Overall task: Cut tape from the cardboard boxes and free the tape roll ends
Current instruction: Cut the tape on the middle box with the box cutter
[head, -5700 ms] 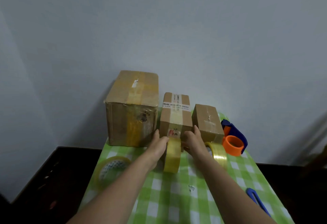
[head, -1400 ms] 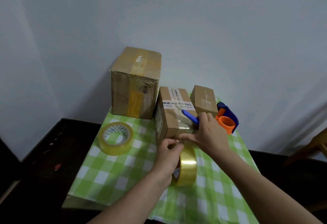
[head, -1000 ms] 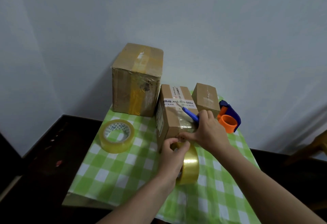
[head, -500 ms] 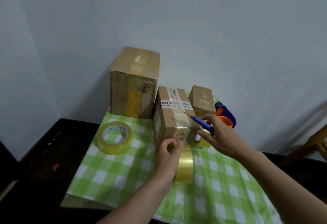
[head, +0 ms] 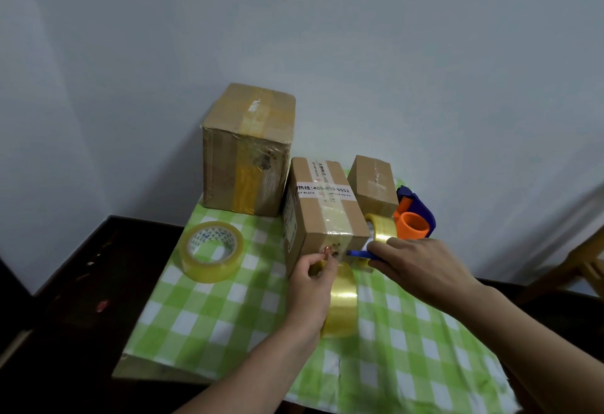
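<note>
Three taped cardboard boxes stand on the green checked tablecloth (head: 209, 312): a large box (head: 246, 149) at the back left, a middle box (head: 322, 214) with a white label, and a small box (head: 374, 183) behind it to the right. My left hand (head: 312, 286) grips an upright yellow tape roll (head: 341, 304) in front of the middle box, its tape running up onto the box's near face. My right hand (head: 415, 265) holds a blue cutter (head: 358, 253), its tip at the tape on that near face.
A flat clear tape roll (head: 210, 252) lies at the left of the cloth. Another yellow roll (head: 380, 227) and a blue and orange tape dispenser (head: 413, 217) sit right of the small box. A white wall stands behind; dark floor surrounds the table.
My right hand with the blue cutter has come down from the top of the middle box to its near face. My left hand has stayed on the upright roll.
</note>
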